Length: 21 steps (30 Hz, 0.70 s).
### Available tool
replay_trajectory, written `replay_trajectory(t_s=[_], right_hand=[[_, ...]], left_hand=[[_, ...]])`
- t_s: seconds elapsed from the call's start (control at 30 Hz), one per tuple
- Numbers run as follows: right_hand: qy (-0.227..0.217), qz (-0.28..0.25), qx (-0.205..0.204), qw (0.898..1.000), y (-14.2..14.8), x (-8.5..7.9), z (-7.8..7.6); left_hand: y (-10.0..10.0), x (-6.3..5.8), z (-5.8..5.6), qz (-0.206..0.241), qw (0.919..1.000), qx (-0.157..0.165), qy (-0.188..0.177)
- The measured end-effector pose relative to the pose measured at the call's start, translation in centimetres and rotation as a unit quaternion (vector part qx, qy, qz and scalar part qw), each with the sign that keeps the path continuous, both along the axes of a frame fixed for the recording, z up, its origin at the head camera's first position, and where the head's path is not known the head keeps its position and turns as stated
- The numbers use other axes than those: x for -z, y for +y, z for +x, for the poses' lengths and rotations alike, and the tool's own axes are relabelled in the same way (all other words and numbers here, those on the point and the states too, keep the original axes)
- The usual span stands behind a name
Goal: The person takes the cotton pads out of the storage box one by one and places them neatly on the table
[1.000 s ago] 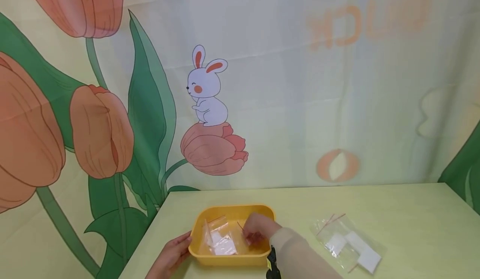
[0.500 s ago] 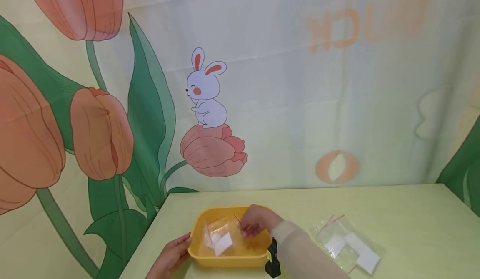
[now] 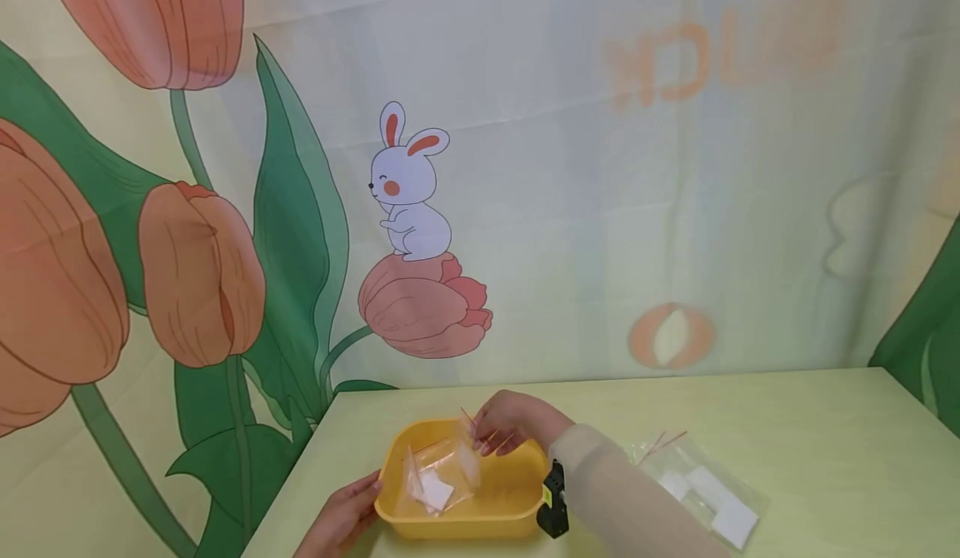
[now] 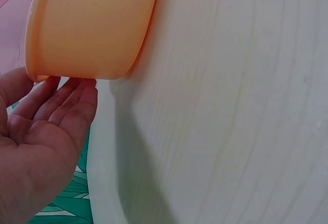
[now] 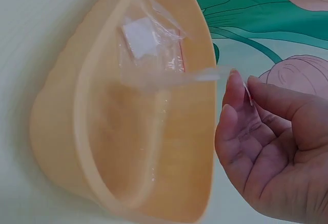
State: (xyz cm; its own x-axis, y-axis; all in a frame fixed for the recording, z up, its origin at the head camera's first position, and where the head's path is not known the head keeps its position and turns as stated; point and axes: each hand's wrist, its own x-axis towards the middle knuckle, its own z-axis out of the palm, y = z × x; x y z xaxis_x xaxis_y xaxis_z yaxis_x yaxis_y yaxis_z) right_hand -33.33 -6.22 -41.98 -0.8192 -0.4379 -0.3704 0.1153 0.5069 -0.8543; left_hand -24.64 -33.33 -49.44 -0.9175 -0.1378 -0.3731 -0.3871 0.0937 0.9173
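Observation:
A yellow plastic basin (image 3: 465, 527) stands on the table. My left hand (image 3: 345, 512) holds its left end, with the fingers (image 4: 74, 101) against the outer wall and the thumb at the rim. Above the basin's right half, my right hand (image 3: 513, 425) pinches a clear zip-lock bag (image 5: 179, 78) by its edge between thumb and index finger. This bag hangs over the inside, blurred in the right wrist view. Beneath it, at the basin's left, lies another clear zip-lock bag (image 5: 169, 55) with a white piece (image 5: 140, 37) inside.
Clear zip-lock bags (image 3: 708, 487) with white pieces inside lie on the table (image 3: 847, 458) to the right, partly behind the right sleeve (image 3: 630, 491). A printed cloth (image 3: 540, 208) with tulips and a rabbit hangs behind the table.
My right hand has risen from inside the basin to above its rim, lifting the pinched zip-lock bag. My left hand keeps its place at the basin's left end.

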Motion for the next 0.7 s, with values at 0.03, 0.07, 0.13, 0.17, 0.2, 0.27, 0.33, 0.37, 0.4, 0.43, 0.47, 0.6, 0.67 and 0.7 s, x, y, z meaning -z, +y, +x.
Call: replay_trajectory(t_s=[0.03,0.07,0.13,0.17,0.2,0.27,0.33,0.37,0.4,0.43,0.47,0.6,0.67,0.7], right_hand=[[0.003,-0.002,-0.001,1.000,0.1,-0.2,-0.1],[0.004,-0.005,-0.002,1.000,0.2,-0.3,-0.1],[0.005,-0.008,-0.003,1.000,0.4,-0.4,-0.2],[0.006,-0.008,-0.004,1.000,0.5,-0.5,-0.2],[0.007,-0.008,-0.005,1.000,0.6,-0.5,-0.3],[0.008,-0.008,-0.005,1.000,0.9,-0.4,-0.3],[0.008,-0.009,-0.004,1.000,1.1,-0.3,-0.4],[0.007,-0.010,-0.004,1.000,1.2,-0.3,-0.4],[0.004,-0.013,-0.004,1.000,1.3,-0.3,-0.4],[0.001,-0.016,-0.004,1.000,1.3,-0.4,-0.4],[-0.001,-0.020,-0.005,1.000,1.4,-0.6,-0.3],[-0.007,-0.044,-0.014,0.999,1.6,-1.4,-0.2],[-0.006,-0.060,-0.019,0.998,1.8,-1.9,-0.1],[-0.006,-0.069,-0.020,0.997,1.9,-2.2,0.0]], left_hand=[[0.0,0.0,0.0,0.000,1.0000,0.001,0.000],[0.0,0.0,0.0,0.000,1.0000,0.001,0.000],[0.0,0.0,0.1,-0.003,1.0000,0.003,0.000],[0.0,0.0,0.1,-0.003,1.0000,0.005,0.000],[0.0,-0.1,0.1,-0.003,1.0000,0.006,0.000],[0.0,0.0,0.1,-0.001,1.0000,0.005,0.001],[0.1,0.0,0.0,-0.001,1.0000,0.005,0.002],[0.1,0.0,0.0,0.000,1.0000,0.005,0.002],[0.1,0.0,0.0,-0.001,1.0000,0.004,0.002],[0.1,0.0,0.0,-0.002,1.0000,0.003,0.002],[0.2,0.0,0.0,-0.002,1.0000,0.004,0.003],[0.2,0.0,0.0,-0.001,1.0000,0.003,0.002],[0.2,0.0,0.0,0.001,1.0000,0.003,0.002],[0.2,0.0,-0.1,0.001,1.0000,0.003,0.001]])
